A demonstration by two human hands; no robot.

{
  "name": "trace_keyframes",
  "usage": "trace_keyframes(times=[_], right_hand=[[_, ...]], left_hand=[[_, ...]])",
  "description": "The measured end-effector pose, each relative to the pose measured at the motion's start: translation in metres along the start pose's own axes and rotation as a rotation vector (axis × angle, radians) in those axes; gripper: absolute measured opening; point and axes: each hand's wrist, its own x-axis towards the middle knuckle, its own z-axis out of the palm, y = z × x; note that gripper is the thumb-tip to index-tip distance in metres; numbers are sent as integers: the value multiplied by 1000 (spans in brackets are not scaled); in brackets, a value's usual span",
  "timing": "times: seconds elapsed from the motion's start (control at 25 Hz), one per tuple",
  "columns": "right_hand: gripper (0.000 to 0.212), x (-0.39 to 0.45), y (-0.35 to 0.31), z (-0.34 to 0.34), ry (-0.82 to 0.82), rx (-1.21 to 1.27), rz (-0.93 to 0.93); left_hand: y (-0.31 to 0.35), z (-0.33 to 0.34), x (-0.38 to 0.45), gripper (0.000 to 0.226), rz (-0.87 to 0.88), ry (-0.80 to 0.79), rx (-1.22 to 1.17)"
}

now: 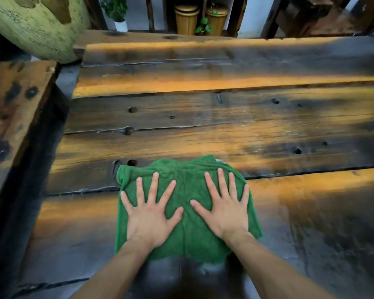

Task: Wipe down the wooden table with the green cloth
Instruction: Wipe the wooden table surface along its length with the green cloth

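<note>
The green cloth (187, 240) lies spread flat on the near part of the wooden table (225, 126), a top of dark, knotted planks with orange streaks. My left hand (151, 214) presses palm-down on the cloth's left half, fingers spread wide. On the right half my right hand (225, 208) lies flat the same way. Neither hand grips the cloth; both rest on top of it. The cloth's far edge is slightly rumpled.
A thick wooden block or bench (11, 117) stands along the table's left side, with a dark gap between. A large pale green pot (37, 24) sits at the far left corner. Beyond the far edge stand bamboo bins (187, 19) and small plants (116, 9).
</note>
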Motion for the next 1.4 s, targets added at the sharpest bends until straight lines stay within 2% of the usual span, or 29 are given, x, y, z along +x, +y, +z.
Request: trace_keyframes(times=[0.24,0.52,0.84,1.4], right_hand=[[89,85,-1,-17,51,-16,-56],[86,197,1,-48,33,-19,-79],[87,321,3,-76,76,-22,-82],[88,526,-4,-121,89,-6,-120]], left_hand=[[3,-15,76,75,-68,21,-22],[-1,-38,172,74,-131,-25,-37],[-11,-58,306,71,-131,15,-27],[-25,-94,509,71,-167,-16,-61]])
